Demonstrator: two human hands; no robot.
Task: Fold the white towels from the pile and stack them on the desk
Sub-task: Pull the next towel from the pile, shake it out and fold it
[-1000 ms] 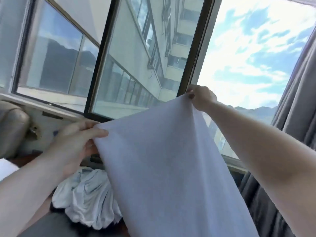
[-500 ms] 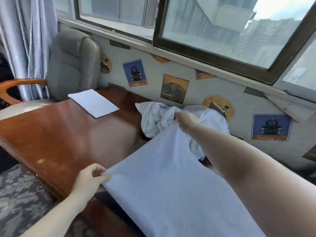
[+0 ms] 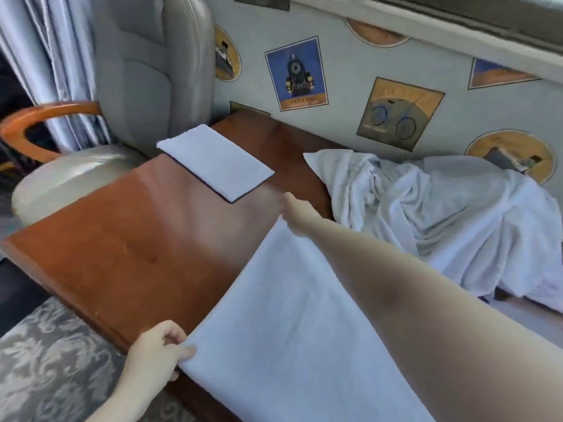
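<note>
While the white towel (image 3: 283, 324) is held stretched over the worktop (image 3: 146, 239), lower centre of the frame, by the left hand (image 3: 155, 354) and right hand (image 3: 294, 213), fingers pinched shut on its two corners, it should be laid flat and taut before folding. The folded towel (image 3: 214, 161) lies upper centre and the pile (image 3: 441, 208) at right, both kept clear.

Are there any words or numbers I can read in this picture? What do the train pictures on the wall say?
None can be read.
Train picture: a strip of small lettering under the engine, too blurred to read.
Bicycle picture: faint lettering above and below the bicycle, too blurred to read.
Round pictures: no lettering that I can make out.
Towels, desk, chair: no words or labels show.
</note>
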